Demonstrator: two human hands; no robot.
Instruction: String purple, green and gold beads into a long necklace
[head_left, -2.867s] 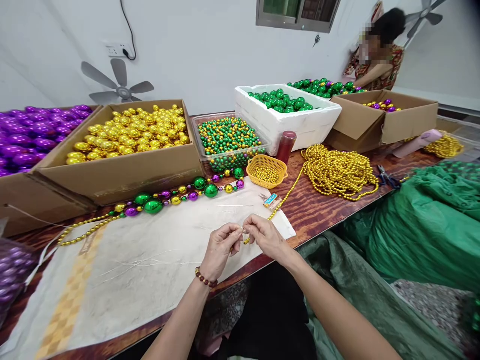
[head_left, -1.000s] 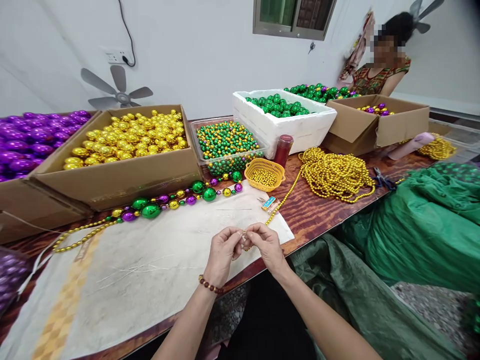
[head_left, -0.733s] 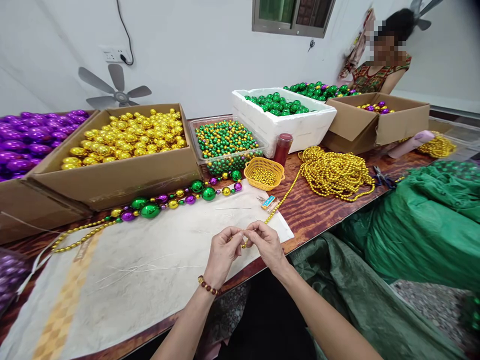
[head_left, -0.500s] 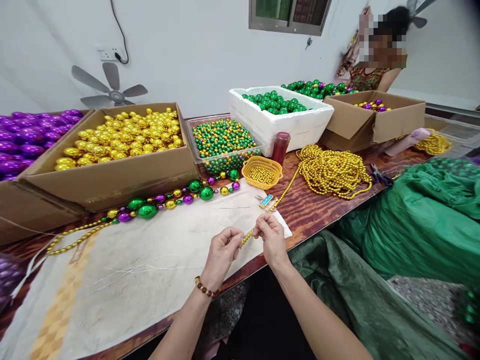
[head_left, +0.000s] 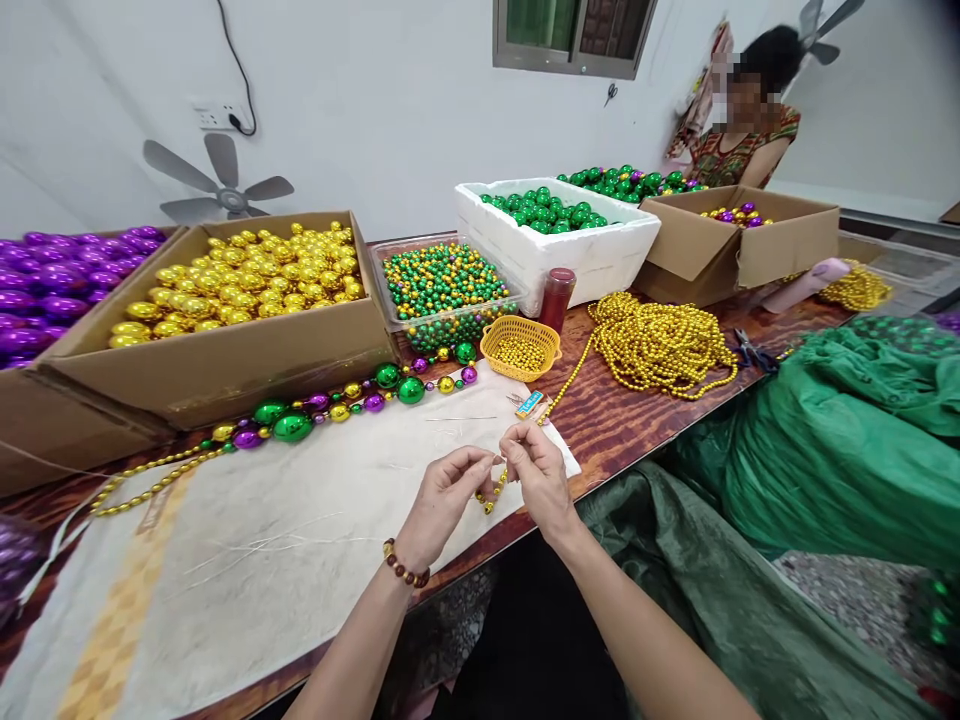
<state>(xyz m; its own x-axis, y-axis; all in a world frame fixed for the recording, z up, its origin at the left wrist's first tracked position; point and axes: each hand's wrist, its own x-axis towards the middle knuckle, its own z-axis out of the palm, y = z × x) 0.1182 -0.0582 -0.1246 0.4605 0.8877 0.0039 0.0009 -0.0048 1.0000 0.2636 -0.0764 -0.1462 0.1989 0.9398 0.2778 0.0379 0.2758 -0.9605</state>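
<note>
Both hands meet over the near right corner of the white cloth [head_left: 300, 540], fingertips almost touching. My left hand [head_left: 450, 495], with a beaded bracelet at the wrist, pinches one part of a gold bead string [head_left: 491, 497]. My right hand [head_left: 538, 465] pinches the same string, and a short loop of it sags between them. Beyond the right hand the string runs up to a heaped coil of gold beads [head_left: 660, 345]. Fingers hide the exact spot where the ends lie. A finished-looking strand of green, purple and gold balls [head_left: 292, 427] rests along the cloth's far edge.
A yellow basket of small gold beads [head_left: 521, 350] stands ahead, beside a red bottle [head_left: 557, 300]. Boxes of gold [head_left: 247, 360], purple and green balls line the back. Scissors [head_left: 752, 350] lie right of the coil; green sacks [head_left: 862, 450] bulge at the right. A person sits far right.
My hands have drawn closer together, and the bead string between them, held nearly straight before, now droops in a small loop. The view has shifted slightly.
</note>
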